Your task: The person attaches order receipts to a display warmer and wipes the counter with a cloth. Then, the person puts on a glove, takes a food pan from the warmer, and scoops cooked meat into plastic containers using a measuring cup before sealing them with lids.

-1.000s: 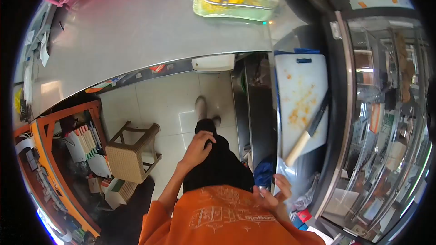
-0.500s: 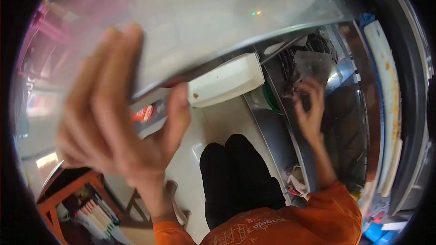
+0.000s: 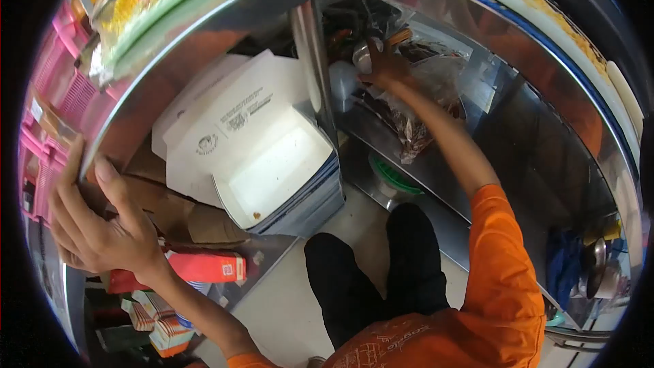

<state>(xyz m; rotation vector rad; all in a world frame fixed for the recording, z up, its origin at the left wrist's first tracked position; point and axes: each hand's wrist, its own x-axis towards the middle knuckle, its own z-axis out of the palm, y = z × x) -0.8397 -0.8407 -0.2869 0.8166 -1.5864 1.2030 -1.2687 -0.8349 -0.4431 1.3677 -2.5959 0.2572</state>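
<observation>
My left hand rests against the steel counter's edge at the left, its fingers apart and holding nothing. Under the counter, my right hand reaches onto the shelf and touches a round, shiny metal object; its fingertips are partly hidden and dark. Just below and right of that hand lies a clear plastic bag with dark brown contents. A stack of white paper trays stands between my hands, beside flat printed white cartons.
A steel post rises beside the tray stack. A green-rimmed container sits low behind my knees. Red boxes are at lower left, pink baskets at far left. The stained cutting board lies along the upper right edge.
The view has dropped to beneath the counter. My left hand has moved from over the counter to its edge. My right hand has reached deeper into the shelf, to the metal object.
</observation>
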